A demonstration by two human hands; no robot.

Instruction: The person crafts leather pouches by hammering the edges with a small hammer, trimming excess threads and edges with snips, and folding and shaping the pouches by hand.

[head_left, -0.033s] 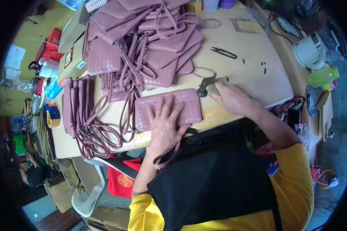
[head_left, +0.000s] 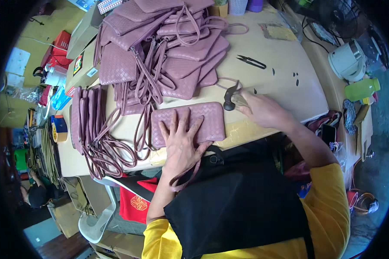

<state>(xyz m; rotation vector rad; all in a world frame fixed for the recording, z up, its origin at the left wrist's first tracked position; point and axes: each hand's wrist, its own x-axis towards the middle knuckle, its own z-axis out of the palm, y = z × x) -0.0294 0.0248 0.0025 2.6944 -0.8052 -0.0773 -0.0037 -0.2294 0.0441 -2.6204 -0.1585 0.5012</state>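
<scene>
Shifted hammer [head_left: 229, 97] in right hand [head_left: 262, 109]

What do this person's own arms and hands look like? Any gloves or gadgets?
The left hand and right hand are bare, with five-fingered human shapes and no gloves, watch or cables showing. The forearms are uncovered too, below short yellow sleeves. Blur hides the right hand's finer details.

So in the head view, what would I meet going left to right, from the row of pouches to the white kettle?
Row of pouches, flat pouch, hammer head, right hand, white kettle.
</scene>
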